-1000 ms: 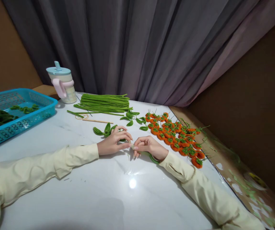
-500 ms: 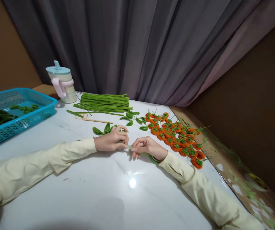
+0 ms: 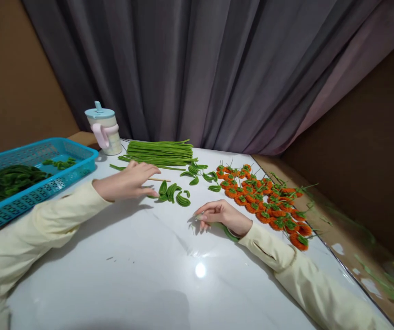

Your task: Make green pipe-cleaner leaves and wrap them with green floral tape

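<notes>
My left hand (image 3: 130, 182) is raised over the table with nothing in it, its thumb and fingers apart. Just beyond it lies a thin wooden stick (image 3: 160, 179), partly covered by the fingers. Beside the thumb is a small group of green fuzzy leaves (image 3: 172, 192), like bent chenille stems. Thumb and fingers of my right hand (image 3: 219, 215) are closed on a small pale strip (image 3: 199, 216), too small to make out its kind. A curved green fuzzy piece (image 3: 230, 233) shows under that wrist; its other end is hidden by the hand.
Orange fuzzy flowers (image 3: 252, 197) with green centres cover the right side. Green chenille stems (image 3: 159, 152) lie in a bundle at the back, with loose leaves nearby. A blue basket (image 3: 76, 174) holding green pieces and a lidded cup (image 3: 109, 137) stand left.
My left hand has let go of the pale strip, moved left and opened above the table. My right hand keeps the strip. The view has shifted slightly.
</notes>
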